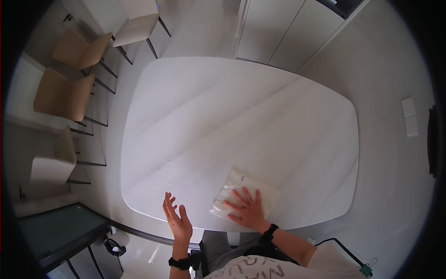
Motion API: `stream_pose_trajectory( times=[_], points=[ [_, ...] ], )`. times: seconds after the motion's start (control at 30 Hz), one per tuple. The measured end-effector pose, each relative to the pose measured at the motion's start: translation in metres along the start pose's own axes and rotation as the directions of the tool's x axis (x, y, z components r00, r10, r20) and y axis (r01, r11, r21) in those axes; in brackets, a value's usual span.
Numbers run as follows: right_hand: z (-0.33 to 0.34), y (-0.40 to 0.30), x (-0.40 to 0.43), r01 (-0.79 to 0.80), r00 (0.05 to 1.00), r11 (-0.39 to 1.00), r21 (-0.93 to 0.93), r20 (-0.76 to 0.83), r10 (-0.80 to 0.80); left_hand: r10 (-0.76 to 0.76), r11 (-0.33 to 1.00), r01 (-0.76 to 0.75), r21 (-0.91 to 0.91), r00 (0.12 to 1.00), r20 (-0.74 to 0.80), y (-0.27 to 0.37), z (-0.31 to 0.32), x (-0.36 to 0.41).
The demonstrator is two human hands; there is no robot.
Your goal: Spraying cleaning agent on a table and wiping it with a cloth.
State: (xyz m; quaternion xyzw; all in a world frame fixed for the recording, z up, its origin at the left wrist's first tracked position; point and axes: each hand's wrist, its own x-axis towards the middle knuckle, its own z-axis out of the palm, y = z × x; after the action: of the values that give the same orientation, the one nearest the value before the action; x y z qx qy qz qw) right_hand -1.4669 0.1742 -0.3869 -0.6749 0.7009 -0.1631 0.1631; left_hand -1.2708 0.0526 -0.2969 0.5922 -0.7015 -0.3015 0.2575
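A pale cream folded cloth or packet, with a small blue mark near its far corner, lies flat at the near edge of a white marble-patterned table. My right hand rests on it, palm down with fingers spread; it does not grip it. What the cream thing is made of cannot be told exactly. Left of it, my left hand is raised by the near edge of the table, fingers up and thumb apart, holding nothing. Each wrist bears a black band.
Several chairs stand along the left side. A dark glass-topped cabinet is at the lower left, with a round bin beside it. White cupboards stand beyond the table; wall sockets are at right.
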Motion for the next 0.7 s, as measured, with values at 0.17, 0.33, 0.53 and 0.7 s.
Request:
stream_pose_trajectory(
  times=[0.17, 0.33, 0.53, 0.7],
  points=[
    [0.014, 0.015, 0.019, -0.004, 0.999, 0.999, -0.045, -0.033, 0.003, 0.019, 1.000, -0.019, 0.018, 1.000, 0.016, -0.020, -0.001, 0.002],
    [-0.001, 0.066, 0.123, -0.094, 0.964, 0.986, -0.139, -0.259, 0.056, 0.013, 0.999, -0.013, -0.045, 1.000, 0.000, -0.024, 0.006, 0.005],
    [-0.017, 0.149, 0.258, -0.260, 0.911, 0.953, -0.154, -0.367, 0.189, 0.020, 0.999, -0.021, -0.027, 0.998, -0.056, -0.030, 0.003, 0.006],
    [-0.025, 0.189, 0.309, -0.320, 0.917, 0.921, -0.222, -0.316, 0.243, -0.014, 1.000, 0.016, 0.026, 0.996, -0.092, -0.045, 0.003, 0.005]
  ],
)
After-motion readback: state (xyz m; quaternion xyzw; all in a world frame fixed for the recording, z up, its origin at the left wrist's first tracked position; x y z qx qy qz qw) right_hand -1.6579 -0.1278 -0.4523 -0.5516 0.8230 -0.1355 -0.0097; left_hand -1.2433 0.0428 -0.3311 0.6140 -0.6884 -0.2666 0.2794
